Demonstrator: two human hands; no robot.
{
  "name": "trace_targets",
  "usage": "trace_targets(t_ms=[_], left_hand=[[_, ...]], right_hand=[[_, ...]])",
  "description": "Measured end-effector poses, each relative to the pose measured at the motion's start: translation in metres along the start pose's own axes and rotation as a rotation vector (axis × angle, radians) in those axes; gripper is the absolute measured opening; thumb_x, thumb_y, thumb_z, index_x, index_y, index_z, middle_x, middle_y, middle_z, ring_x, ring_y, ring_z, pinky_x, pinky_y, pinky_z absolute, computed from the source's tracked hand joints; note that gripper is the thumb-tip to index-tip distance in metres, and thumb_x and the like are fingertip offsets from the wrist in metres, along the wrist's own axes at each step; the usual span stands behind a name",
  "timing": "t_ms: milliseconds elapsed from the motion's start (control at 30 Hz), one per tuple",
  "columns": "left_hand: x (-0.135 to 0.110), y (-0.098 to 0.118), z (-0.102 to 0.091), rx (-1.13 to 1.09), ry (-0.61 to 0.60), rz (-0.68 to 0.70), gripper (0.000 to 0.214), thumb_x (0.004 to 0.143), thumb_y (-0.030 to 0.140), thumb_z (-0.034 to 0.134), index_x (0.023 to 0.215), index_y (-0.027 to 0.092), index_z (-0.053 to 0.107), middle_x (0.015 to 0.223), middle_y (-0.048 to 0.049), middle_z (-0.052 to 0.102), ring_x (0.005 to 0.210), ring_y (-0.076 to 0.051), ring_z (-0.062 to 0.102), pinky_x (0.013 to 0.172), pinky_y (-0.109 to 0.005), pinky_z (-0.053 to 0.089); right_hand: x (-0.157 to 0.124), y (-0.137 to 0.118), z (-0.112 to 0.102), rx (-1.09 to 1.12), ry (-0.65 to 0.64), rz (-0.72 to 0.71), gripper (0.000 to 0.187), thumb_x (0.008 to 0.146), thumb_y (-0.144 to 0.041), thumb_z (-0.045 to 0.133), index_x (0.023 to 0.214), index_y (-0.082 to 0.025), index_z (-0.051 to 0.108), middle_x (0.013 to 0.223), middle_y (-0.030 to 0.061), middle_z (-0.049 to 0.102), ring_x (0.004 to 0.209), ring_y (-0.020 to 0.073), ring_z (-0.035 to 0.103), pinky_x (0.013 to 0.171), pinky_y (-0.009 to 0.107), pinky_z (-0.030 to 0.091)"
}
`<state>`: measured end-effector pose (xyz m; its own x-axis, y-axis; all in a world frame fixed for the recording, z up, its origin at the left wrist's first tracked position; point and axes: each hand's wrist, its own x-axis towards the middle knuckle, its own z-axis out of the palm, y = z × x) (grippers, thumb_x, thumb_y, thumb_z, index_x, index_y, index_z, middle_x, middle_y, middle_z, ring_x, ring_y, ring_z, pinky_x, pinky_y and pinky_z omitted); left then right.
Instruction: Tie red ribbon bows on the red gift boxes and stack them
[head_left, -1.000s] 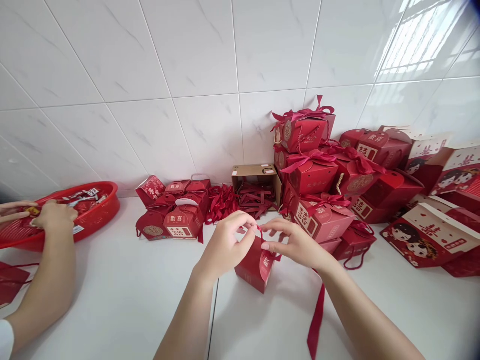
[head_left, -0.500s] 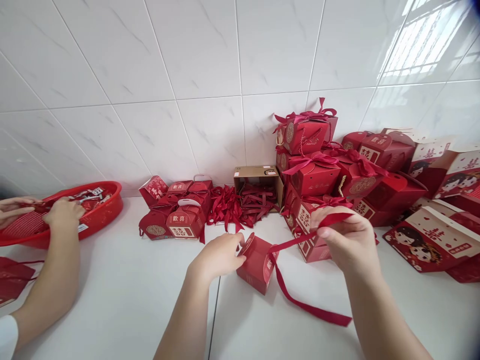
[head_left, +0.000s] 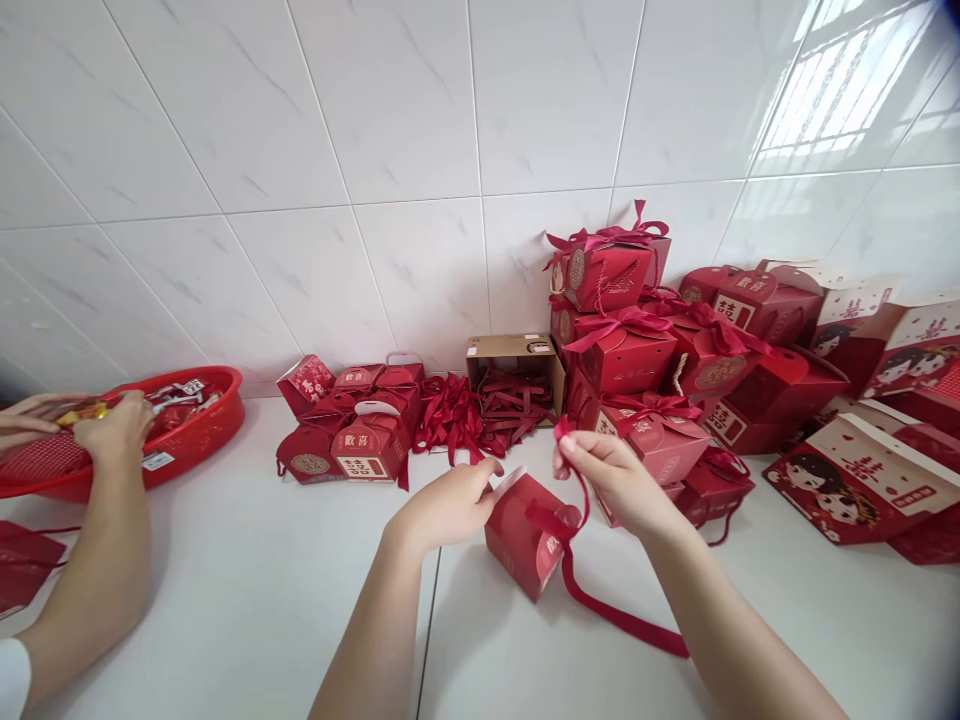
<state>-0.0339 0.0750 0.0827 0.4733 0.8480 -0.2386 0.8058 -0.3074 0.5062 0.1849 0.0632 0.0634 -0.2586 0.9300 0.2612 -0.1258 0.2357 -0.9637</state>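
Note:
A small red gift box (head_left: pixel 517 540) stands tilted in front of me, its top flaps folded together. My left hand (head_left: pixel 446 505) grips it by its left side near the top, thumb and fingers closed. A dark red ribbon (head_left: pixel 622 618) runs from the top of the box, with one loose tail trailing right across the table. Above the box, my right hand (head_left: pixel 600 465) pinches the ribbon's other end between thumb and fingers. Part of the ribbon loops over the box top; how it passes through there is hard to make out.
Red gift boxes with bows (head_left: pixel 622 350) are stacked at right, beside boxes printed with cartoon figures (head_left: pixel 855 480). An open carton of ribbons (head_left: pixel 514 347) and several small boxes (head_left: pixel 371 440) line the wall. At left, another person's hands (head_left: pixel 120 425) work over a red basket (head_left: pixel 191 445).
My right hand has moved left, bringing the ribbon's end closer over the box. The box has shifted slightly right in my left hand. The other person's hands now hold something yellow.

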Motion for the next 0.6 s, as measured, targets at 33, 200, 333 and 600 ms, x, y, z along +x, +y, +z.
trace_targets(t_ms=[33, 200, 333, 600], left_hand=[[0.0, 0.0, 0.0, -0.001, -0.001, -0.001, 0.033, 0.09, 0.039, 0.036, 0.116, 0.025, 0.051, 0.089, -0.0041, 0.07, 0.075, -0.022, 0.065, 0.059, -0.028, 0.042], [-0.003, 0.007, -0.003, 0.016, 0.007, -0.002, 0.041, 0.087, 0.03, 0.037, 0.127, 0.024, 0.046, 0.072, -0.0017, 0.062, 0.068, -0.021, 0.061, 0.052, -0.026, 0.035], [-0.006, 0.012, -0.004, -0.004, 0.002, 0.008, 0.045, 0.087, 0.028, 0.035, 0.131, 0.026, 0.044, 0.063, 0.0012, 0.053, 0.064, -0.021, 0.057, 0.049, -0.025, 0.031], [-0.009, 0.012, -0.001, 0.024, -0.042, 0.042, 0.05, 0.08, 0.023, 0.041, 0.13, 0.028, 0.047, 0.062, 0.002, 0.055, 0.061, -0.019, 0.055, 0.051, -0.024, 0.033]], right_hand=[[0.002, 0.005, 0.002, -0.052, -0.073, 0.084, 0.042, 0.087, -0.053, 0.053, 0.068, -0.017, 0.06, 0.065, -0.0003, 0.055, 0.062, 0.0114, 0.048, 0.062, 0.025, 0.039], [0.009, 0.027, 0.011, -0.158, -0.359, 0.353, 0.05, 0.083, -0.062, 0.05, 0.061, -0.018, 0.044, 0.053, -0.0062, 0.036, 0.046, 0.0066, 0.028, 0.045, 0.023, 0.022], [0.009, 0.035, 0.012, -0.215, -0.445, 0.387, 0.051, 0.084, -0.059, 0.051, 0.056, -0.019, 0.035, 0.049, -0.0077, 0.028, 0.045, 0.0058, 0.023, 0.043, 0.023, 0.018], [0.008, 0.034, 0.011, -0.343, -0.524, 0.361, 0.045, 0.088, -0.049, 0.048, 0.057, -0.019, 0.032, 0.053, -0.0069, 0.027, 0.048, 0.0066, 0.024, 0.045, 0.023, 0.02]])
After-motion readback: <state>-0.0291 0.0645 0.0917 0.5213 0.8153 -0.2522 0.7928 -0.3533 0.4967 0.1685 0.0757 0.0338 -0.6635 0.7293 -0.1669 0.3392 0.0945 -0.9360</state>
